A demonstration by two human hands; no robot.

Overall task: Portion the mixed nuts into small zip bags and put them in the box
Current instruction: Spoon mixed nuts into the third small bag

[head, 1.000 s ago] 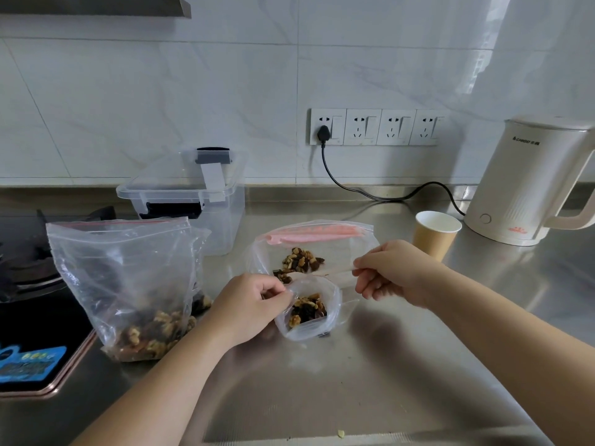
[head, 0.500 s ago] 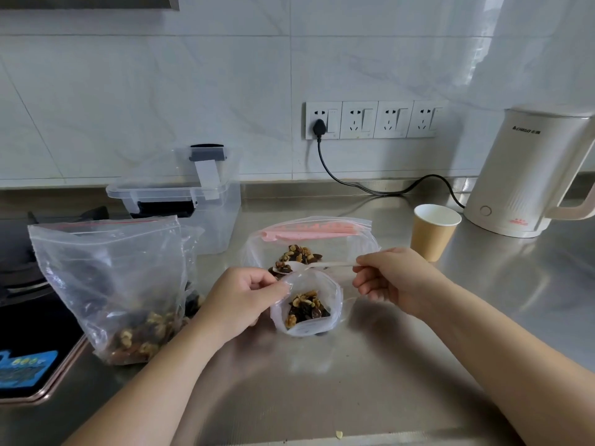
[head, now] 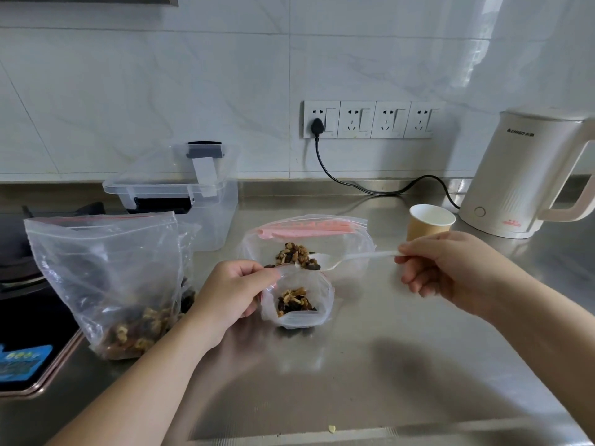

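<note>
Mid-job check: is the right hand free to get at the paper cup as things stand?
Probably not straight away. The right hand pinches the plastic spoon, loaded over the small zip bag. The paper cup stands just behind it with nothing between, so the path looks open once the spoon is released.

We're in soft, even daylight, bright enough, w/ a pale streak on the wall tiles (head: 489, 43) at upper right. Steel counter (head: 402, 365) throws back a dull sheen, and we've got blurry arm shadows across its front edge. Wide-angle bend at the frame edges, kettle (head: 521, 169) leaning. Focus is ok mid-frame; forearms at bottom go soft. No harsh glare on the big bag (head: 106, 268), just faint highlights.
</note>
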